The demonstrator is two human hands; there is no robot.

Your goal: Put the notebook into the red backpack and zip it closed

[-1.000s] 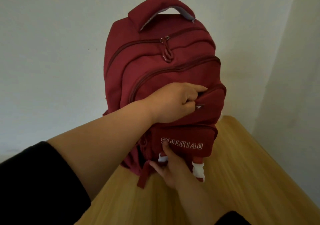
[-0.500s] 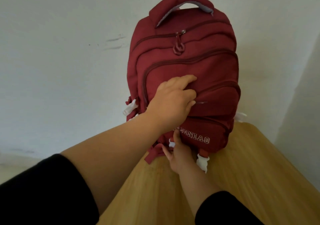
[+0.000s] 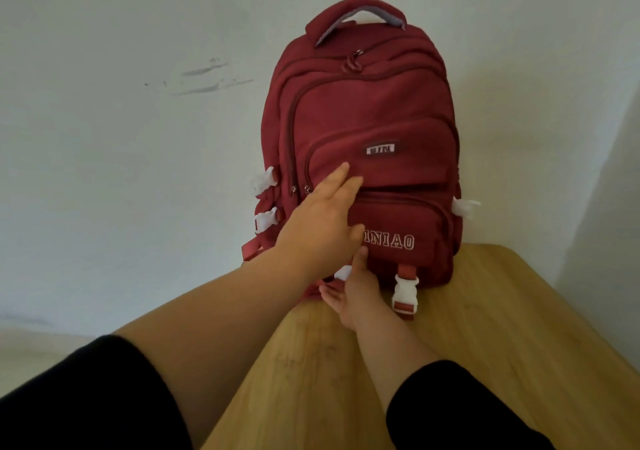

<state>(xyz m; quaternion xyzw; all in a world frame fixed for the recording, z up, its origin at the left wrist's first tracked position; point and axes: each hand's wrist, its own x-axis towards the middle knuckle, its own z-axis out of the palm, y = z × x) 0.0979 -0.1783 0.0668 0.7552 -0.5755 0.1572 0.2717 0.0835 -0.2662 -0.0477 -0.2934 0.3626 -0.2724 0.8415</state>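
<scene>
Red backpack (image 3: 367, 131), one in number, is stood upright at the far end of a single wooden table (image 3: 519, 345), with its back set against a white wall (image 3: 121, 138). No notebook is seen anywhere. White buckles are counted on the bag: two on its left side (image 3: 265, 179), one near the bottom front (image 3: 405, 292), one on its right side (image 3: 465, 207). Every zipper that can be seen is closed.

Two hands are seen. The left hand (image 3: 325, 221) is laid open and flat on the left part of the bag's front, fingers stretched over the middle pocket, nothing gripped. Just right of and below it, the right hand (image 3: 353, 293) is held loosely open at the bag's bottom edge, its thumb pressed against the lettered lower pocket, nothing grasped. Black sleeves are worn on both arms.
</scene>
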